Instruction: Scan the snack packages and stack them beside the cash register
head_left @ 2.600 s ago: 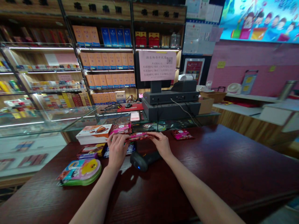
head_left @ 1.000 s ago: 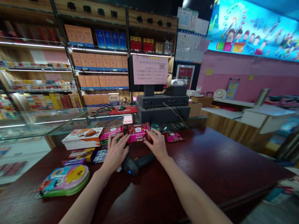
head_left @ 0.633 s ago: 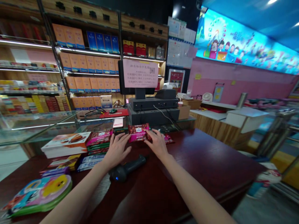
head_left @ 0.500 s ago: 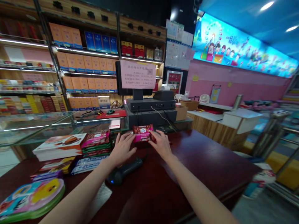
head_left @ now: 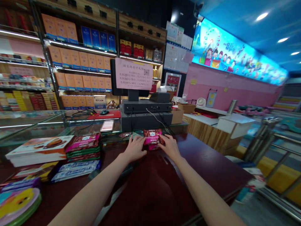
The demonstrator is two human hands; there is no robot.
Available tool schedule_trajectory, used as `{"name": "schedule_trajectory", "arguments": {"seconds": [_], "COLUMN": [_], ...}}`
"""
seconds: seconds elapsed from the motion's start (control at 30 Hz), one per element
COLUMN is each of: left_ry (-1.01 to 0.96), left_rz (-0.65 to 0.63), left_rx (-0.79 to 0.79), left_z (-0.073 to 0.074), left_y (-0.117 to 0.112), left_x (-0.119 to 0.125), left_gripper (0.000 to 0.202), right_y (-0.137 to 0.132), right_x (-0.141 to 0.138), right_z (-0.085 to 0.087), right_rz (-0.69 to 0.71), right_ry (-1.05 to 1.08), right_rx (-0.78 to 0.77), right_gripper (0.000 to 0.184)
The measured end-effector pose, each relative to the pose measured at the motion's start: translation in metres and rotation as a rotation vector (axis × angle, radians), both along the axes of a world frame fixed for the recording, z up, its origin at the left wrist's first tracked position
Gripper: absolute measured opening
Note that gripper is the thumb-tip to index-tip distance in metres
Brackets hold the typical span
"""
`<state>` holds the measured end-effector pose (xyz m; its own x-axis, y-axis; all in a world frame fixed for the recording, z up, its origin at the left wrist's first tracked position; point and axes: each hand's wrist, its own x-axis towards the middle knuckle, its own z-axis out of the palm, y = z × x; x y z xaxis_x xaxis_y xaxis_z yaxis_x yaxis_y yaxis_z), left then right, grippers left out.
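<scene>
A dark red chocolate bar (head_left: 152, 134) stands tilted up on its edge between my two hands, at the far side of the dark wooden counter (head_left: 211, 166). My left hand (head_left: 135, 148) pinches its left end and my right hand (head_left: 170, 146) grips its right end. Right under the bar a pink packet (head_left: 154, 146) lies flat on the counter. To the left, apart from my hands, sits a stack of pink and green chocolate bars (head_left: 83, 146).
A black till (head_left: 145, 113) with a screen bearing a pink notice (head_left: 133, 74) stands just behind the bar. At the left lie a flat cake box (head_left: 39, 149), blue packets (head_left: 75, 169) and a round colourful toy (head_left: 16, 204). Shelves of cartons fill the back wall.
Both hands have carried the red bar to the right, away from the stack and over the pink packet by the till. The view has swung right; the scanner is now under my left arm.
</scene>
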<state>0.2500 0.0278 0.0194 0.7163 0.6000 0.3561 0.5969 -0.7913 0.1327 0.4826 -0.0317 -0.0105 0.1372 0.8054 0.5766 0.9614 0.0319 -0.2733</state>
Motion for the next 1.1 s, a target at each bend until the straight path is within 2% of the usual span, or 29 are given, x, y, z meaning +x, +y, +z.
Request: {"name": "schedule_trajectory", "arguments": {"seconds": [0.2,0.4,0.83,1.1], "left_ry": [0.057,0.094,0.115,0.108], "left_rz": [0.032,0.05,0.081,0.091], "left_rx": [-0.093,-0.159,-0.24,-0.256], "left_z": [-0.01,-0.022,-0.032,-0.034], "left_y": [0.005,0.01,0.009,0.009], "left_x": [0.023,0.033,0.04,0.041], "left_gripper": [0.067,0.072,0.072,0.072], "right_y": [0.005,0.011,0.019,0.018], "right_x": [0.02,0.03,0.041,0.041], "right_z": [-0.006,-0.009,-0.016,-0.015], "right_rz": [-0.01,-0.003,0.018,0.02], "right_ry": [0.011,0.018,0.025,0.053], "right_rx": [-0.147,-0.285,-0.409,-0.464], "right_gripper": [0.056,0.06,0.062,0.062]}}
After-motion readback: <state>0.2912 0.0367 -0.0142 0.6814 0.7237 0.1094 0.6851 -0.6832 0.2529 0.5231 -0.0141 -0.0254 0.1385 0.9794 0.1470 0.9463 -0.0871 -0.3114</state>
